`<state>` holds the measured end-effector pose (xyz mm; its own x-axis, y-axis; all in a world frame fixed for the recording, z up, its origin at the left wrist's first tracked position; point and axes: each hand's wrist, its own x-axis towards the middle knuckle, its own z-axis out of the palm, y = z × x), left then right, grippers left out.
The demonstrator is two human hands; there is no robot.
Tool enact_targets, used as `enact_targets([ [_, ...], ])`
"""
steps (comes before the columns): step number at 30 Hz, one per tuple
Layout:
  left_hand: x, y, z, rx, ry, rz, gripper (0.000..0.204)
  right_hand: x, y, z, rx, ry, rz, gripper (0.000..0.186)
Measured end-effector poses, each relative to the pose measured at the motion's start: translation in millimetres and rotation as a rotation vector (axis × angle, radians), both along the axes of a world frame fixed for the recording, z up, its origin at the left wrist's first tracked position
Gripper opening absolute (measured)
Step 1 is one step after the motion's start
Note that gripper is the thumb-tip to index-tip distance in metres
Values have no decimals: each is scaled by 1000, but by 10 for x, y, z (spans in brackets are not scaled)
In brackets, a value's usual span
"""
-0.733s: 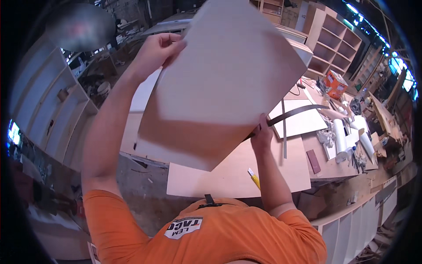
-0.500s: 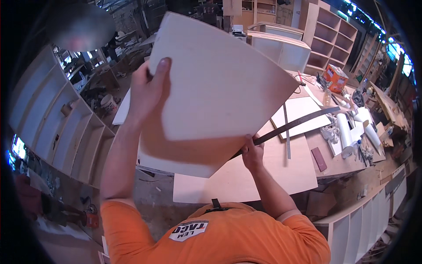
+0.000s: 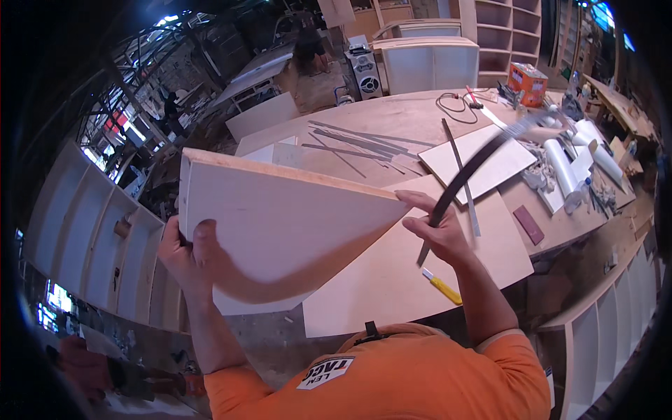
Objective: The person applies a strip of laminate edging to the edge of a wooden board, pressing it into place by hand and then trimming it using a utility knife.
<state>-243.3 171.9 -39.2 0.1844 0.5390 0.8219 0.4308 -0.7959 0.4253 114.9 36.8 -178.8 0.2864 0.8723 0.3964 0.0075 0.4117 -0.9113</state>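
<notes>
My left hand [image 3: 192,255] grips the left edge of a pale board [image 3: 294,224], thumb on its face. The board is tilted low over the bench, its raw wooden edge along the top. My right hand [image 3: 437,231] is closed on a long, dark, curved strip [image 3: 464,178], whose far end is blurred, and its fingertips touch the board's right corner. Below, a light plywood sheet [image 3: 364,311] lies on the bench with a yellow utility knife [image 3: 441,285] on it. Beyond lie several thin strips [image 3: 364,143], a white panel [image 3: 483,154] and a maroon block [image 3: 528,224].
Rolls, bottles and an orange carton [image 3: 526,85] crowd the bench's right side. Shelf units stand at the left [image 3: 91,231], lower right [image 3: 605,329] and back [image 3: 507,38]. A speaker [image 3: 367,73] stands behind the bench. People [image 3: 308,49] are in the background and at lower left [image 3: 84,371].
The board has come down and tipped, showing its edge and more of the bench behind. My left hand moved down and left; the dark strip in my right hand now rises more steeply.
</notes>
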Motion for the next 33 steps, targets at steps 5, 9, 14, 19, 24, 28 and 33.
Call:
enact_targets([
  [5,-8,-81,-95,-128,-43,27,47,-112,-2,-146,-131,-12,48,35],
  [9,-74,-141,-142,-176,16,109,49,-139,-41,-158,-186,-7,39,33],
  [14,-239,-132,-236,-170,3,27,55,98,-126,-249,-369,180,238,35],
  [19,-223,-149,-246,-156,21,-53,56,195,-77,-186,-426,160,6,35],
  [24,-237,-67,-340,-162,95,-120,57,286,-31,-145,-274,138,-137,33],
  [28,-139,-20,-435,-229,103,-234,60,173,-17,-119,-344,142,-78,25],
  [33,-47,52,-516,-178,158,-257,64,237,153,-312,-256,351,-50,23],
])
